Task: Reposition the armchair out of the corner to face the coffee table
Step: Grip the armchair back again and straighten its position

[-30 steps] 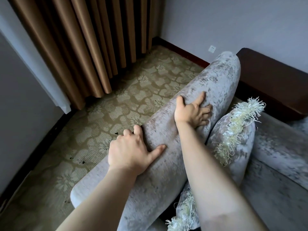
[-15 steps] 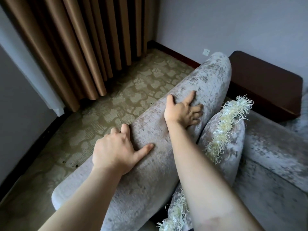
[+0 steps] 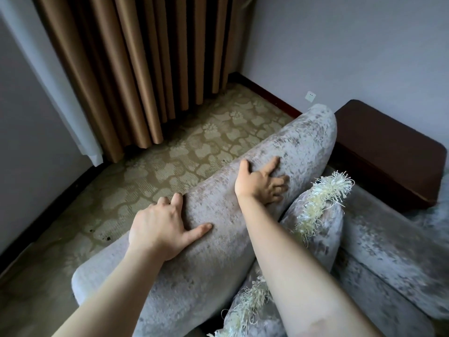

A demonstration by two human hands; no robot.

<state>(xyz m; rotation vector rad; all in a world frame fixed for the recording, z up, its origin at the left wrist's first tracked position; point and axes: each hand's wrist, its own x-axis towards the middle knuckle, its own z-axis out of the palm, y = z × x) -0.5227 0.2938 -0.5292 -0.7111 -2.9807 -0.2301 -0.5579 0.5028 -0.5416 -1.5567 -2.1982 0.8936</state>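
The armchair (image 3: 303, 142), covered in mottled grey velvet, stands near the corner of the room. Its padded back runs slantwise from lower left to upper right, with a strip of patterned carpet (image 3: 194, 152) between it and the brown curtain (image 3: 136, 69).

Both hands grasp the top of the back. The left hand (image 3: 158, 229) is the nearer one: its fingers curl over the far edge and its thumb lies stretched along the near side. The right hand (image 3: 260, 183) sits farther along, with the thumb hooked over the far side and the fingers bent into the fabric on the seat side.

A grey cushion (image 3: 323, 229) with a cream fringe leans against the inside of the back, just beside the right forearm. The far end of the back is just beside a dark wooden table (image 3: 388, 152) that stands by the wall. A white socket (image 3: 310, 95) sits low on that wall, above the dark skirting.
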